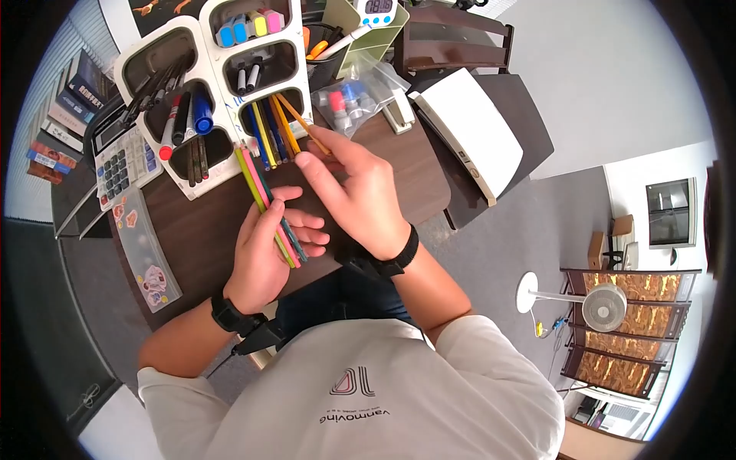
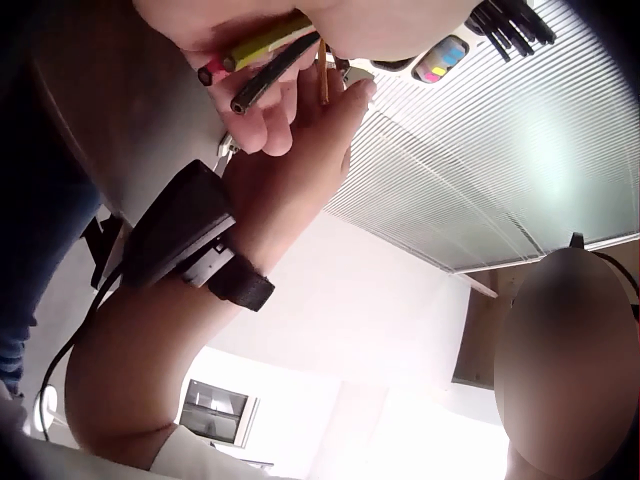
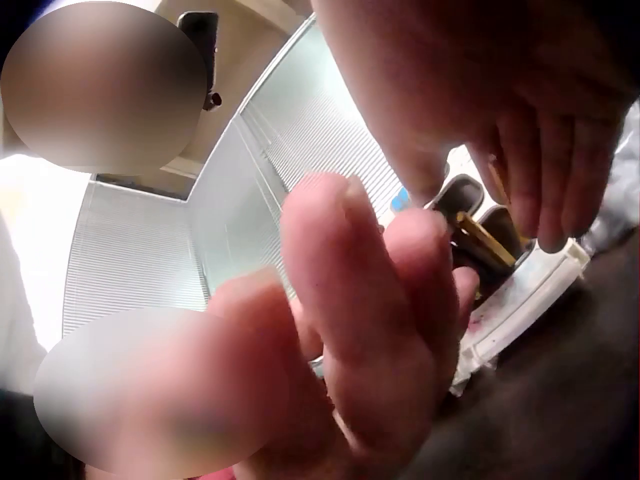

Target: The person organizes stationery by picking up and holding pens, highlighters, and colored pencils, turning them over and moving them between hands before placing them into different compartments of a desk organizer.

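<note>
My left hand [image 1: 259,257] holds several coloured pencils in a bundle: a yellow-green pencil [image 1: 251,178], a pink one and a dark teal one [image 1: 287,228]. In the left wrist view, the ends of the yellow-green pencil [image 2: 262,42] and a dark pencil [image 2: 262,82] stick out of the palm. Beside it, my right hand [image 1: 356,192] pinches an orange pencil [image 1: 294,115] between thumb and index finger, at the front right compartment of a white desk organizer [image 1: 218,84]. More pencils [image 1: 268,136], yellow, blue and orange, lean in that compartment.
Other organizer compartments hold highlighters [image 1: 251,27], markers [image 1: 182,119] and black pens. A calculator [image 1: 126,169] and a stickered clear pouch [image 1: 146,253] lie on the left. At the right are a plastic bag [image 1: 356,96] of bottles, a stapler [image 1: 399,111] and a white box [image 1: 471,126].
</note>
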{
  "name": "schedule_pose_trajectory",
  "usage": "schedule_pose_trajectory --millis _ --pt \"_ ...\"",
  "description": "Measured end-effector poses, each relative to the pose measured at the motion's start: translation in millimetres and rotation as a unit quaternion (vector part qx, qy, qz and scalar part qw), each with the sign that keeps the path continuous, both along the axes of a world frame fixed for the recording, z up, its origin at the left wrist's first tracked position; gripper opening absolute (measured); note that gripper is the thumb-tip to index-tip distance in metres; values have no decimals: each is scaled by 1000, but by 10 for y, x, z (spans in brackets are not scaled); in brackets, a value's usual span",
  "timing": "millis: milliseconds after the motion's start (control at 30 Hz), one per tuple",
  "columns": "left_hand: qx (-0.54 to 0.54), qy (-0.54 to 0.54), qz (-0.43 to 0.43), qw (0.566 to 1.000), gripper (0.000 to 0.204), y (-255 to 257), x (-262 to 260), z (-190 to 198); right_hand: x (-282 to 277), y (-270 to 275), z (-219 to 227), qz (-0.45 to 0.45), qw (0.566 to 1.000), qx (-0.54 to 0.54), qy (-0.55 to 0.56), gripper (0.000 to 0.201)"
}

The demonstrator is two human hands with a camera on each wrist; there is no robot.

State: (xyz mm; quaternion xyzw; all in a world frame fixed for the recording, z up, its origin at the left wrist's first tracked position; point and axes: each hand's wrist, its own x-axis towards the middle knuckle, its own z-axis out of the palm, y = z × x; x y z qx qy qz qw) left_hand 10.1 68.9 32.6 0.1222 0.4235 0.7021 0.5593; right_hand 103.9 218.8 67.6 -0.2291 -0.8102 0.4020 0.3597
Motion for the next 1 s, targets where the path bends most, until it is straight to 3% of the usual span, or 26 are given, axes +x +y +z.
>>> schedule_pose_trajectory --millis 167,267,500,567,633,767,833,933,1000 --pt "8 -12 -21 1000 44 14 -43 -8 -101 8 -36 36 998 -47 -33 52" --pt "8 -10 -13 1000 41 3 -33 -17 -94 8 -45 41 996 -74 -32 52" --pt "54 20 55 997 40 -19 -40 -109 279 -156 -86 -8 999 -4 33 36" --pt "86 40 129 987 41 7 -16 -163 478 -329 -174 64 997 -39 -4 33" --pt "104 57 112 987 42 -2 -10 -155 514 -493 -150 133 988 -71 -34 32" --pt "103 71 75 989 46 0 41 -135 549 -599 -315 110 990 -79 -40 25" --pt "91 104 99 986 51 41 100 -40 564 -559 -251 92 992 -80 -15 24" --pt "97 66 87 989 53 40 85 10 663 -395 -60 6 999 45 29 23" --pt "104 72 62 990 53 3 27 -57 735 -288 50 -14 998 61 32 28"
